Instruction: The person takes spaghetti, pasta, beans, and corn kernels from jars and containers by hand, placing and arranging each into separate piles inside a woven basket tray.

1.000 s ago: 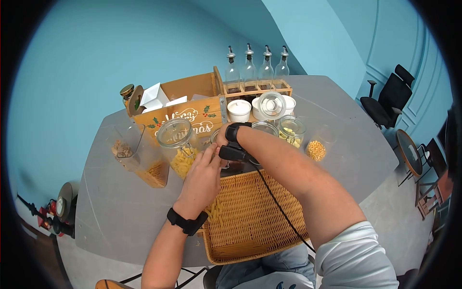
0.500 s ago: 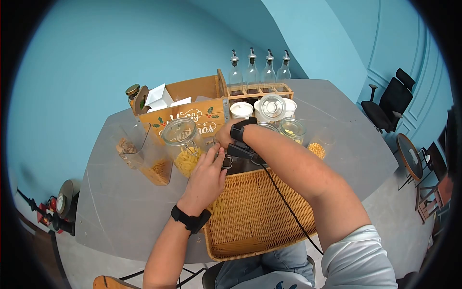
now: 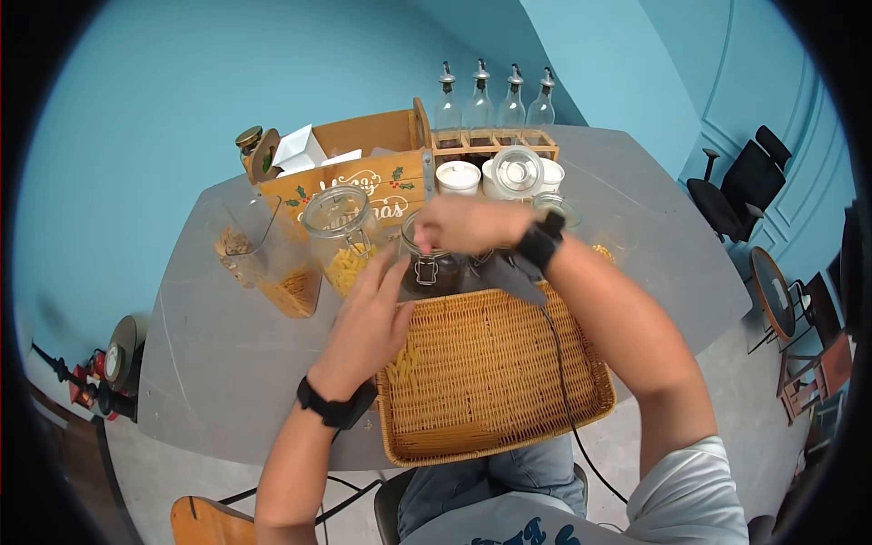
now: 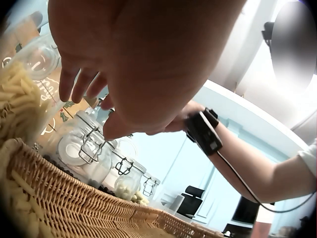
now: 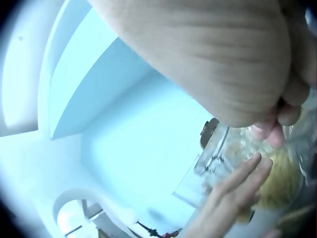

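Observation:
My left hand (image 3: 365, 322) is held with fingers extended, beside a clip-top glass jar (image 3: 431, 275) with a wire clasp at its front and dark contents. Above the jar's lid is my right hand (image 3: 477, 224), blurred by motion, its fingers loosely bent downward and no object showing in them. In the left wrist view the same clip-top jar (image 4: 94, 148) stands past the left thumb, behind the basket's rim. A larger jar of penne pasta (image 3: 345, 268) stands left of it. The right wrist view shows the left hand's straight fingers (image 5: 240, 183) near that penne.
A wicker basket (image 3: 495, 381) with some penne lies at the table's front edge. Clear containers (image 3: 295, 286) of dry food stand left. Behind are a wooden crate (image 3: 363, 195), white pots (image 3: 457, 178) and several oil bottles (image 3: 481, 109). A cable (image 3: 563, 381) hangs from the right wrist.
Both hands were together at the jar's front; the right has lifted away up and right, and the left has drawn back slightly left. The jar's clasp and lid are now visible.

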`<state>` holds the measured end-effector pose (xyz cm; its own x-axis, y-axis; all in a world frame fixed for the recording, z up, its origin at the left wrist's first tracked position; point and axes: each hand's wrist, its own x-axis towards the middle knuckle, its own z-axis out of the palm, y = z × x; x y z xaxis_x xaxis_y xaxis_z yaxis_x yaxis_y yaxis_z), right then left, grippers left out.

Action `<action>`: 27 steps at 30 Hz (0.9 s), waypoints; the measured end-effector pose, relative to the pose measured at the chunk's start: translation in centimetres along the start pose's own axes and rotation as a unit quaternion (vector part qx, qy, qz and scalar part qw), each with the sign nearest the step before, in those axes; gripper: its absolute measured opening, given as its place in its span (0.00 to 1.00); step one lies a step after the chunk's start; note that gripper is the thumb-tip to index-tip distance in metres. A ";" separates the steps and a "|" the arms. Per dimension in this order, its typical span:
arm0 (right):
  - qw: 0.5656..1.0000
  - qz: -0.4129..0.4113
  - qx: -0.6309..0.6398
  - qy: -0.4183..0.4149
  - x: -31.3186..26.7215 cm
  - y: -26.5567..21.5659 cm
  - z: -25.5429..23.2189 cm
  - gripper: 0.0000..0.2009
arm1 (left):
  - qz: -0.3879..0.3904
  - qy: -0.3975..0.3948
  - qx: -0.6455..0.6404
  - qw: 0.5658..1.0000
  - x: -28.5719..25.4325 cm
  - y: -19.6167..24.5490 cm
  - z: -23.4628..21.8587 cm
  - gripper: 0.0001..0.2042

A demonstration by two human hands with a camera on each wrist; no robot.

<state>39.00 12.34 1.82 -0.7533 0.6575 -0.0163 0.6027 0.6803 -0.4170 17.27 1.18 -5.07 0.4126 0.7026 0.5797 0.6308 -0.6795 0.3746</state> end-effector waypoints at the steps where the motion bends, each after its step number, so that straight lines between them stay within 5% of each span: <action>1: 0.998 0.034 0.048 0.015 -2.1 -2.2 1.2 0.11 | -0.009 -0.090 -0.004 0.996 -0.7 0.1 -1.0 0.28; 2: 0.999 -0.037 0.001 0.031 -2.3 -0.4 4.9 0.09 | -0.019 -0.178 -0.007 0.984 -1.5 0.2 -1.5 0.27; 3: 0.999 -0.022 0.008 0.035 -3.3 -0.9 7.7 0.05 | -0.022 -0.179 -0.007 0.984 -2.4 0.2 -1.1 0.27; 5: 0.998 -0.027 -0.004 0.048 -5.1 -1.2 12.5 0.05 | 0.074 -0.306 0.023 0.949 -4.4 0.0 0.0 0.27; 9: 0.991 0.026 -0.105 0.083 -5.6 -1.5 17.0 0.11 | 0.078 -0.345 0.096 0.930 -6.5 0.5 1.1 0.27; 16: 0.979 -0.031 -0.149 0.134 -6.6 -1.9 17.0 0.11 | 0.057 -0.361 0.108 0.924 -6.5 0.7 1.4 0.27; 22: 0.986 -0.039 0.081 0.138 -9.6 -1.3 13.0 0.14 | 0.039 -0.357 0.103 0.928 -6.3 1.1 1.6 0.28; 27: 0.989 0.065 0.052 0.125 -12.4 -0.8 13.4 0.25 | 0.044 -0.348 0.097 0.931 -6.5 0.9 2.2 0.31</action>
<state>44.33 -0.73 -9.78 -0.5747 0.8055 0.1446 0.6503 0.5567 -0.5170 16.59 -3.50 -10.09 0.7514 0.6590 -0.0337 0.6540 -0.7370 0.1706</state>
